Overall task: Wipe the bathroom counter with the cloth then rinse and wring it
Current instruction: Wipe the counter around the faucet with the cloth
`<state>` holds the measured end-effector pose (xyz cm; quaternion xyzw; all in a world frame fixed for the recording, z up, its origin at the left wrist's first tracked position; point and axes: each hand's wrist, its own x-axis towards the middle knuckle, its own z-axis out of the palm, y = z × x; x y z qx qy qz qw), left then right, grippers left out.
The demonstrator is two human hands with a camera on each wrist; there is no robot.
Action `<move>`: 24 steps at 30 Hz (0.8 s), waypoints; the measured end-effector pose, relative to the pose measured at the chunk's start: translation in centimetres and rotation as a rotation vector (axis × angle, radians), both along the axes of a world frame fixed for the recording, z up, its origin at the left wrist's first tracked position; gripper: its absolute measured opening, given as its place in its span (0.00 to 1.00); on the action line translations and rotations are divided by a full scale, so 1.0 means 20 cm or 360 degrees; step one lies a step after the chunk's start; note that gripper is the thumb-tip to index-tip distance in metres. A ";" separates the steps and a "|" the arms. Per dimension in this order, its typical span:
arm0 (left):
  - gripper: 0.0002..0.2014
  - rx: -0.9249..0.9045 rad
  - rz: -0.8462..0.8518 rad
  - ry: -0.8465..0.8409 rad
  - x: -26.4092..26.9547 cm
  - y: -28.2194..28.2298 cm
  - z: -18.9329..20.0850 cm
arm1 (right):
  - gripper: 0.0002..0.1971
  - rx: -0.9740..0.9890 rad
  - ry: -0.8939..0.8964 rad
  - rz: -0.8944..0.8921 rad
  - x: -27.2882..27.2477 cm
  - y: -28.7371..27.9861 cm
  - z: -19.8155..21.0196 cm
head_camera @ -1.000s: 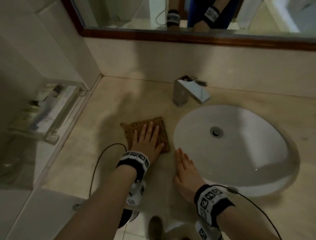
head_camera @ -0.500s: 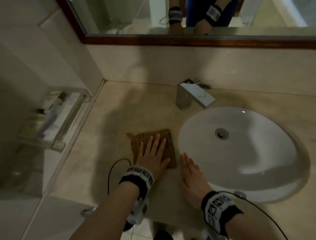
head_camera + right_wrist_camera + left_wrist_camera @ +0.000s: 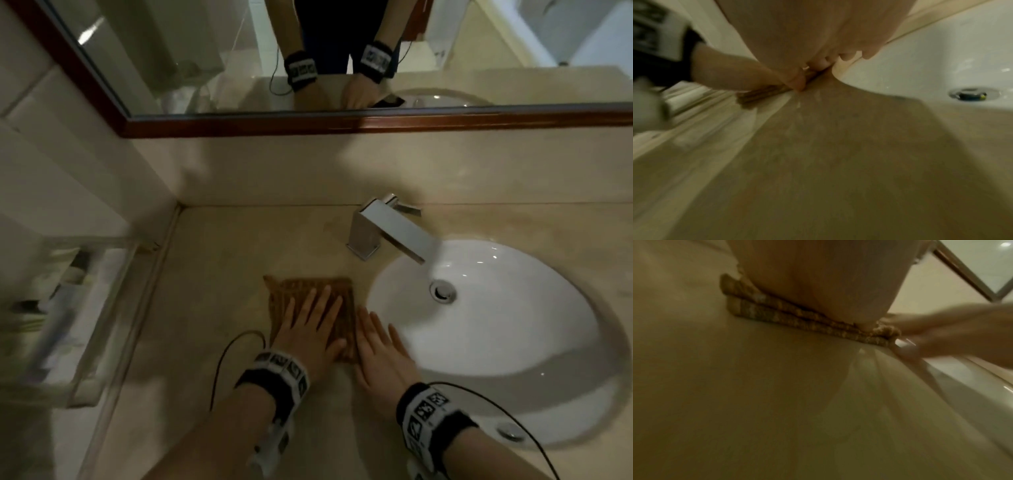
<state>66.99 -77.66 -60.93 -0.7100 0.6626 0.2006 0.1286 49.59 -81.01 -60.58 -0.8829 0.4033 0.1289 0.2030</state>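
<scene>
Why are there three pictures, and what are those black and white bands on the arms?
There is no machine here, just a person cleaning a bathroom. The bands hold small cameras. One picture comes from a camera on the person's head, looking down. The other two come from the wrists, looking along each hand, so they look close and blurry.

The left hand lies flat, fingers straight, pressing a brown cloth onto the counter. From the left wrist you see the cloth is folded in layers. The right hand rests flat on the counter beside the cloth, next to the white sink. Neither hand is curled around anything. Behind stands a shiny tap, with a mirror above that shows the arms again.
</scene>
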 end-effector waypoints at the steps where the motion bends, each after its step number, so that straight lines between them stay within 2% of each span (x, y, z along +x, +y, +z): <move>1: 0.36 -0.0062 0.0041 0.0012 0.04 -0.11 -0.02 | 0.35 -0.0042 0.0025 0.0033 0.02 -0.03 -0.01; 4: 0.35 -0.0135 0.0106 0.0055 0.12 -0.40 -0.03 | 0.33 -0.0139 0.0015 0.0119 0.07 -0.08 -0.01; 6: 0.35 -0.0155 0.0112 0.0012 0.13 -0.49 -0.04 | 0.35 -0.0237 -0.0083 0.0165 0.07 -0.14 0.01; 7: 0.35 -0.0159 0.0089 -0.0007 0.11 -0.49 -0.03 | 0.33 -0.0234 -0.0148 0.0142 0.08 -0.17 0.04; 10: 0.36 -0.0118 -0.0083 0.0014 0.06 -0.33 0.00 | 0.13 -0.0063 -0.0352 -0.0207 0.09 -0.25 0.13; 13: 0.37 -0.0102 -0.0239 0.0077 0.00 -0.10 -0.03 | 0.13 0.0066 -0.0574 -0.0708 0.07 -0.31 0.20; 15: 0.37 -0.0138 -0.0209 0.0093 0.01 -0.08 -0.03 | 0.12 0.0136 -0.0629 -0.0889 0.04 -0.34 0.22; 18: 0.35 -0.0125 -0.0141 0.0103 0.02 -0.27 -0.02 | 0.14 0.0183 -0.0516 -0.0837 0.03 -0.39 0.20; 21: 0.34 -0.0143 0.0024 0.0058 -0.02 -0.42 -0.01 | 0.11 0.0165 -0.0441 -0.0708 0.03 -0.39 0.17; 24: 0.36 -0.0113 0.0033 0.0054 -0.06 -0.31 -0.01 | 0.09 0.0161 -0.0428 -0.0626 0.07 -0.40 0.18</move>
